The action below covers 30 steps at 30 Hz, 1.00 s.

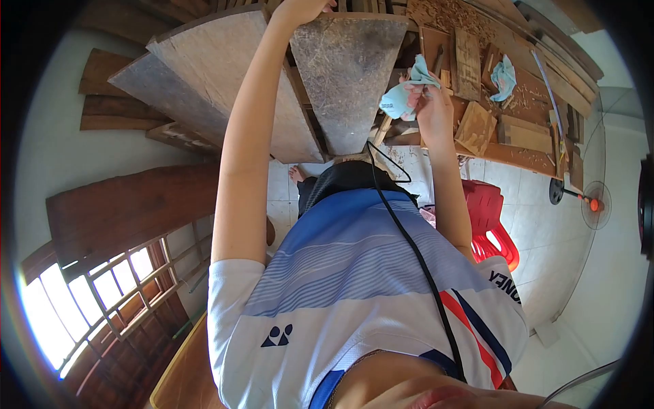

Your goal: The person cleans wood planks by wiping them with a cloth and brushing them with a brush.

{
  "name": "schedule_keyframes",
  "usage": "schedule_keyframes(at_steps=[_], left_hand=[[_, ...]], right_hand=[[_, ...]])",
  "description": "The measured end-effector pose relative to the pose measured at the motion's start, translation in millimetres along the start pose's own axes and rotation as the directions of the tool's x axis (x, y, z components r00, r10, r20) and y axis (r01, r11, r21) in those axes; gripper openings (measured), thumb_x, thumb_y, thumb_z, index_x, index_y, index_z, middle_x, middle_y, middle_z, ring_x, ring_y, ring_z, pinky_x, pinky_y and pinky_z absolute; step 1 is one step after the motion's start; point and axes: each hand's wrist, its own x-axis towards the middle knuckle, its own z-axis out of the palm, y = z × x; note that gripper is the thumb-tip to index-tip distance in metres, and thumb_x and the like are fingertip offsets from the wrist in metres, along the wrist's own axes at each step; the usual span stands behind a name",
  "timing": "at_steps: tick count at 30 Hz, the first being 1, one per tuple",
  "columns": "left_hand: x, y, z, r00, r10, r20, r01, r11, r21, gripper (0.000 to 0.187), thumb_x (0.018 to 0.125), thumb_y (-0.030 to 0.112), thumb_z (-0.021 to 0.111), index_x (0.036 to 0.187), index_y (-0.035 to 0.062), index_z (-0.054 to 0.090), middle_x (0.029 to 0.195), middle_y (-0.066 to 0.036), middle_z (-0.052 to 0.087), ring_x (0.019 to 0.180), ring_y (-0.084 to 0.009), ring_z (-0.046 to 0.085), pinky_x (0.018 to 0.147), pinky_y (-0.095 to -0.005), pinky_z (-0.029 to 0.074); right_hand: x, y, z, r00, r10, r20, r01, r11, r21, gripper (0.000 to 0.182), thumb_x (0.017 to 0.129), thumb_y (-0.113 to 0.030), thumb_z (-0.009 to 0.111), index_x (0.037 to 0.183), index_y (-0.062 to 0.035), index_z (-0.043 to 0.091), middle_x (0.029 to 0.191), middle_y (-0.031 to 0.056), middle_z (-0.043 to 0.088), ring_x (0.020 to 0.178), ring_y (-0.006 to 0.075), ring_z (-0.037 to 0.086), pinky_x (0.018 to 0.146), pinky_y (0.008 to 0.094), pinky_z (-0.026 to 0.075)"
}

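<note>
In the head view my left hand (304, 11) is at the far top edge of a grey, worn wooden board (346, 71). Its fingers curl at that edge and are partly cut off by the frame. My right hand (430, 102), right of the board, is closed on a crumpled light blue cloth (398, 102) with small dark print. Part of the cloth sticks up above the fingers. Left of the grey board, a wider, paler board (218, 65) stands close by, partly behind my left forearm.
A workbench (531, 146) at the right bears wood shavings (453, 17), several wood blocks (475, 128) and a second blue cloth (503, 78). A red plastic chair (484, 211) and a fan (595, 205) stand on the tiled floor. A black cable (409, 235) hangs down my front. A barred window (102, 300) is at left.
</note>
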Motion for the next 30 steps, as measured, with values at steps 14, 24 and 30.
schedule_keyframes(at_steps=[14, 24, 30], left_hand=[[-43, 74, -10, 0.860, 0.214, -0.463, -0.204, 0.976, 0.073, 0.020, 0.096, 0.010, 0.059, 0.105, -0.0005, 0.072, 0.106, -0.019, 0.073, 0.096, -0.0338, 0.070, 0.084, -0.0411, 0.054], [-200, 144, 100, 0.977, 0.206, -0.059, -0.214, 0.943, -0.256, 0.041, 0.086, 0.029, 0.079, 0.112, -0.0005, 0.070, 0.106, -0.017, 0.072, 0.100, -0.0279, 0.069, 0.093, -0.0378, 0.052], [-217, 135, 111, 0.999, 0.025, -0.029, -0.035, 0.911, -0.410, 0.030, 0.079, 0.021, 0.086, 0.092, -0.0014, 0.072, 0.101, -0.016, 0.073, 0.093, -0.0275, 0.069, 0.092, -0.0400, 0.051]], right_hand=[[-23, -27, -12, 0.989, -0.113, 0.093, 0.145, 0.833, -0.534, 0.034, 0.091, 0.008, 0.067, 0.124, 0.0051, 0.068, 0.114, 0.0101, 0.073, 0.100, 0.0124, 0.069, 0.090, 0.0259, 0.055], [-41, -27, 26, 0.955, -0.290, -0.066, 0.217, 0.832, -0.510, 0.024, 0.090, 0.004, 0.075, 0.113, 0.0064, 0.069, 0.105, 0.0096, 0.074, 0.092, 0.0113, 0.070, 0.079, 0.0247, 0.055], [-35, -23, 22, 0.953, -0.277, -0.123, 0.121, 0.718, -0.685, 0.021, 0.092, -0.013, 0.077, 0.101, 0.0053, 0.074, 0.102, 0.0076, 0.075, 0.091, 0.0095, 0.068, 0.078, 0.0254, 0.052]])
